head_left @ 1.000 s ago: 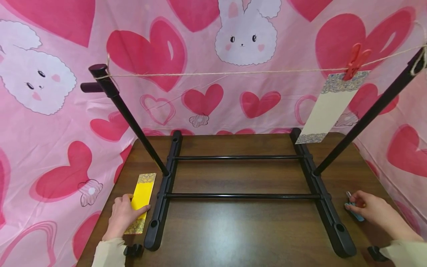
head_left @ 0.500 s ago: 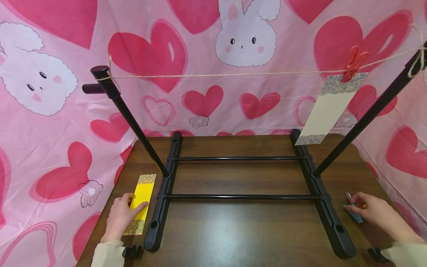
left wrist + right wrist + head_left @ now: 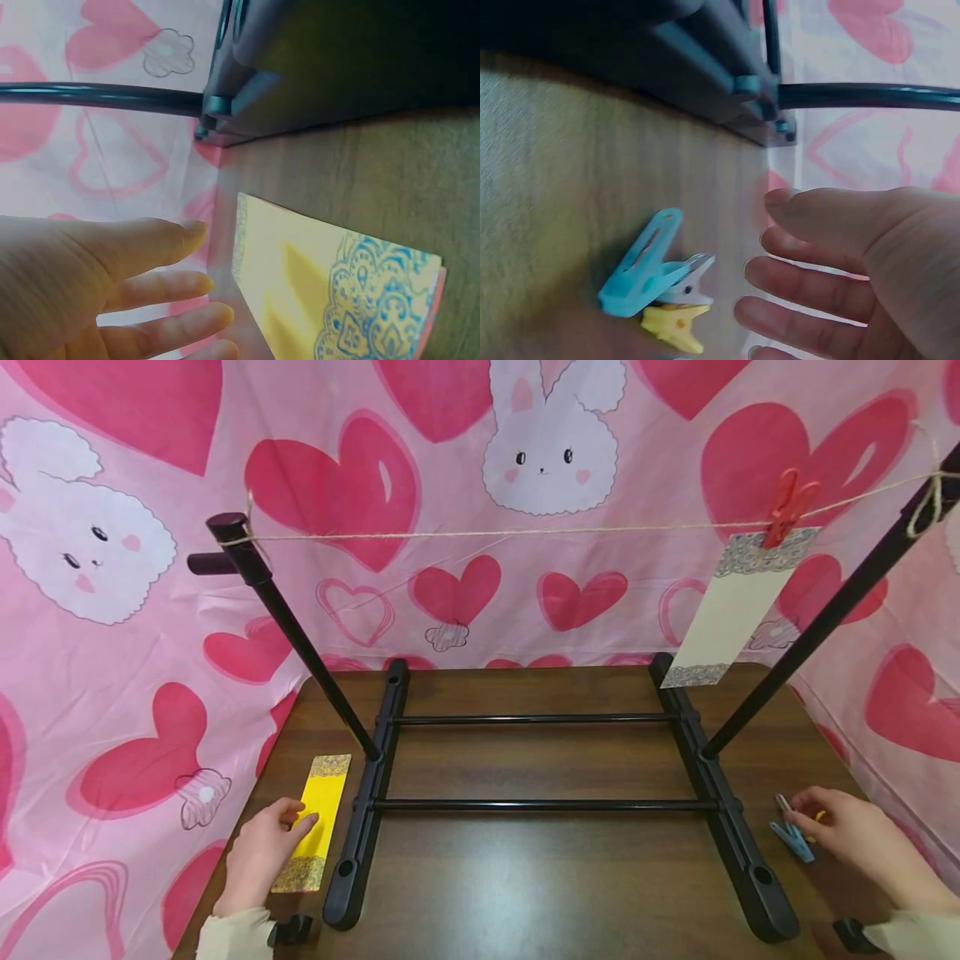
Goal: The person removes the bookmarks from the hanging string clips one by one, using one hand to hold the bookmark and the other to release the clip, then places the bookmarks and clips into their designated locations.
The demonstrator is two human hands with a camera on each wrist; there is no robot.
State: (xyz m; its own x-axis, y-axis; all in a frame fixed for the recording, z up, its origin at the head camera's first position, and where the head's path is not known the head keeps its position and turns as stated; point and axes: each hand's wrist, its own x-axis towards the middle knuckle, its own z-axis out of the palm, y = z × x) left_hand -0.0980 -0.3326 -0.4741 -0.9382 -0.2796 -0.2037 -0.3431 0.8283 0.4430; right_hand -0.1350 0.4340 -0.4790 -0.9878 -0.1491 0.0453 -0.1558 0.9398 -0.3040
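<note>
A yellow card strip (image 3: pixel 324 785) with patterned ends lies on the table at the left; a reddish edge peeks out beneath it in the left wrist view. My left hand (image 3: pixel 258 852) hovers beside and partly over it, thumb and fingers apart, holding nothing. On the right lie a light blue clothespin (image 3: pixel 641 270), a whitish one (image 3: pixel 694 283) and a yellow one (image 3: pixel 676 326), close together. My right hand (image 3: pixel 862 835) is just beside them, fingers loosely bent with nothing between them. From the string (image 3: pixel 480 532) hangs a cream card strip (image 3: pixel 738 610), clipped by a red clothespin (image 3: pixel 787 510).
A black frame stands on the brown table (image 3: pixel 525 885), with a left post (image 3: pixel 300 643) and a right post (image 3: pixel 832 602) carrying the string. Two crossbars join its feet, the nearer crossbar (image 3: pixel 547 806) low over the table. A pink heart-patterned cloth (image 3: pixel 442 468) encloses the back and sides.
My left hand has drawn back to the left, its thumb moving off the yellow card strip's far edge. My right hand has shifted slightly right, baring more of the blue clothespin.
</note>
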